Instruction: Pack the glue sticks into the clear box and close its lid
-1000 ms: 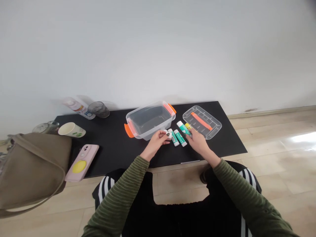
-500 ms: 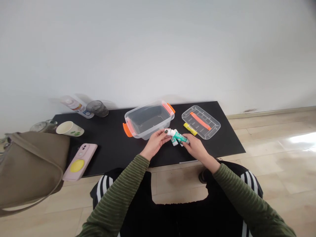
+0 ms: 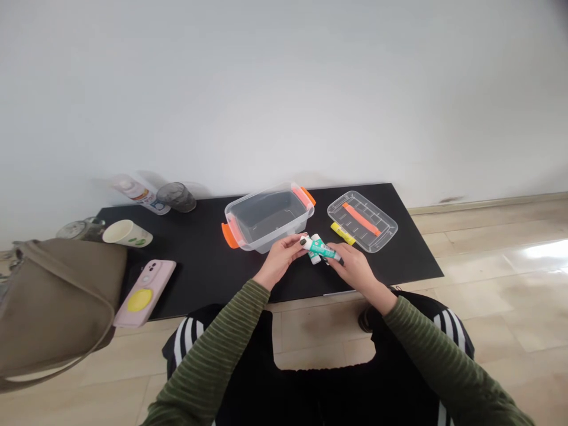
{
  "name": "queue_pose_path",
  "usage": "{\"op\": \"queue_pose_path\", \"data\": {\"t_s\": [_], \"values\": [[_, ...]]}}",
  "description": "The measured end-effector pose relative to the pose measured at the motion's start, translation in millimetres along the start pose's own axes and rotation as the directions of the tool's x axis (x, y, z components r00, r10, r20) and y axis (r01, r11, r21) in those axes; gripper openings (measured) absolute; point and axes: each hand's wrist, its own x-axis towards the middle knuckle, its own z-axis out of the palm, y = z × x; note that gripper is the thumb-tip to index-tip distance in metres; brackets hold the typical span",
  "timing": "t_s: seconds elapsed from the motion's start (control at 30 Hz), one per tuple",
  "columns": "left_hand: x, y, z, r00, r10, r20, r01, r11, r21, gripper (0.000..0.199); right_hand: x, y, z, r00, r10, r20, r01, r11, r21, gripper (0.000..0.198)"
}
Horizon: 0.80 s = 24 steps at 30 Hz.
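A teal and white glue stick [image 3: 322, 248] is held between my two hands over the front of the black table. My left hand [image 3: 284, 254] pinches its white end, the thumb on top. My right hand [image 3: 350, 264] is closed round the other end. Below it another teal and white stick [image 3: 315, 258] shows in part, mostly covered by the held one. Just beyond my right hand lies a yellow stick [image 3: 342, 233] against the clear lid [image 3: 385, 236] with an orange handle. A clear plastic box [image 3: 266, 239] with orange clips stands open beyond my left hand.
On the left of the table [image 3: 199, 260] are a paper cup [image 3: 127, 233], a dark glass [image 3: 176, 197], a spray can [image 3: 141, 194] and a pink phone [image 3: 145, 293] with a yellow disc. A brown bag [image 3: 62, 296] overlaps the left end. The wall [image 3: 284, 106] runs behind.
The glue stick has turned slightly between my hands, and its label now shows more fully. My left fingertips have shifted a little on its white end. The table things stay put.
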Motion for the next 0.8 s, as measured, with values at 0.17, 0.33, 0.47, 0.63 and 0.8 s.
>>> {"op": "queue_pose_path", "data": {"t_s": [0.17,0.33,0.47,0.63,0.8], "values": [[-3.5,0.4,0.9,1.000,0.021,0.022,-0.022,0.999,0.025,0.036,-0.7,0.0,-1.0,1.000,-0.003,0.011,0.002,0.998,0.067,0.033],[-3.9,0.8,0.3,0.998,0.024,0.061,-0.028,0.997,0.076,0.041,0.4,-3.8,-3.6,0.986,0.129,0.108,-0.147,0.974,0.173,0.032],[0.7,-1.6,-1.0,0.996,0.048,0.076,-0.064,0.972,0.224,0.043,5.9,-6.2,-7.7,0.955,0.149,0.255,-0.183,0.976,0.117,0.024],[8.1,-3.7,-9.9,0.982,0.188,-0.025,-0.133,0.776,0.617,0.043,13.1,-2.3,-12.0,0.940,0.257,0.223,-0.220,0.959,-0.177,0.027],[9.2,-5.3,-14.8,0.953,0.300,0.045,-0.138,0.296,0.945,0.032,18.6,7.7,-11.1,0.888,0.445,0.119,-0.364,0.836,-0.412,0.029]]}}
